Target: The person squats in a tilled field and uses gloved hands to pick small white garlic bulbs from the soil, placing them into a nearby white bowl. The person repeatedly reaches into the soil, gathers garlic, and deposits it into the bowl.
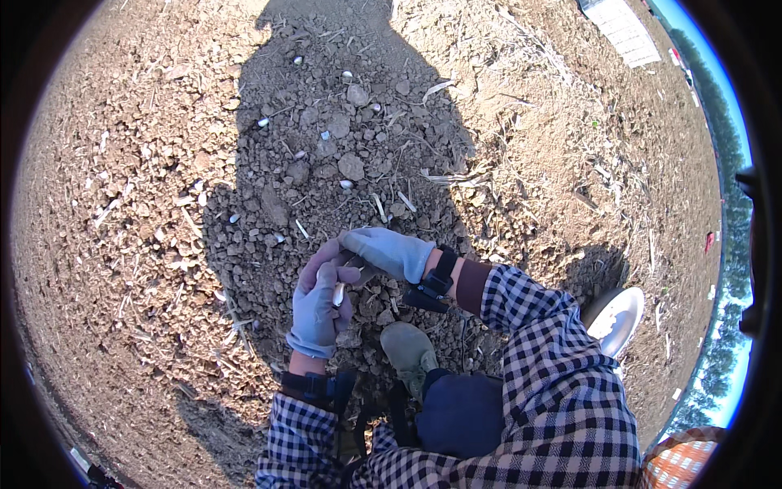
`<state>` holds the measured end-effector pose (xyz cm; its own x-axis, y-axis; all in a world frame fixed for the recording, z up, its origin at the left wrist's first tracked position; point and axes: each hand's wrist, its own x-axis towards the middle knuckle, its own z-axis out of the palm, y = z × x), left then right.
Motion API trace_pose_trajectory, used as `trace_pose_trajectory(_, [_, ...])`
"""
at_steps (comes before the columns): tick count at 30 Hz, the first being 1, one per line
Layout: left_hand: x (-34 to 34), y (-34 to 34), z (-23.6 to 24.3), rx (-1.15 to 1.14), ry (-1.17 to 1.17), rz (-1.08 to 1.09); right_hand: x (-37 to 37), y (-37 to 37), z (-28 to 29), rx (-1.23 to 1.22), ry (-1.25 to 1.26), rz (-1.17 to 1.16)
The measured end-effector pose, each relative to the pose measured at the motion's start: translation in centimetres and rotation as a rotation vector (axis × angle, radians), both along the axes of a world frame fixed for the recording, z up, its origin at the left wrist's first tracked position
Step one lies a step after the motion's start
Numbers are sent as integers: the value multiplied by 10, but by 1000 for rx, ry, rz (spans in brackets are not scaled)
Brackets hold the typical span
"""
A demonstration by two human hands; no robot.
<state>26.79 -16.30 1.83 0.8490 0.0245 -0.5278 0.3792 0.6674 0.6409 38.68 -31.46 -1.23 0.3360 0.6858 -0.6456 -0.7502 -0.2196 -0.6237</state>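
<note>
My left hand [316, 306], in a pale glove, is closed with a whitish garlic clove [339, 294] showing between thumb and fingers. Against its fingertips, my gloved right hand [389, 251] comes in from the right with its fingers bent together. A thin dark sliver shows between the two hands; what the right fingers pinch is hidden. Beyond the hands, several pale cloves lie spaced over the shaded soil, among them one clove [347, 184] just ahead and another clove [263, 122] farther left.
Cloddy brown soil [130, 269] with dry straw spreads all around. A white bowl [619, 319] rests on the ground to my right. My boot [407, 346] stands below the hands. A white slatted panel or crate [623, 33] lies far right, and orange checked cloth [680, 458] shows at lower right.
</note>
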Motion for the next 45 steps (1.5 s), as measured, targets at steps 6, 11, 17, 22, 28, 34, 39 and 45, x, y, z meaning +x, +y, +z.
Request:
trace_pose_trajectory(6, [11, -34, 5, 1080, -389, 22, -35, -10, 7, 348, 420, -78])
trace_pose_trajectory(11, [-11, -20, 5, 435, 12, 235, 14, -32, 11, 83, 194, -286])
trace_pose_trajectory(17, [-32, 9, -7, 478, 259, 206, 161, -82, -4, -524, -915, -276])
trace_pose_trajectory(22, [-42, 10, -25, 431, 314, 188, 192, -106, -43, -838, -1483, 218])
trace_pose_trajectory(28, [-32, 21, -36, 437, 323, 230, 180, -120, -39, -936, -1469, 33])
trace_pose_trajectory(34, [-28, 26, -34, 414, 333, 227, 174, -89, -37, -1229, -1565, 570])
trace_pose_trajectory(39, [-29, 26, -37, 441, 340, 198, 180, -76, -40, -1380, -1495, 635])
trace_pose_trajectory(45, [-26, 21, -42, 435, 349, 169, 199, -75, -42, -1298, -1362, 619])
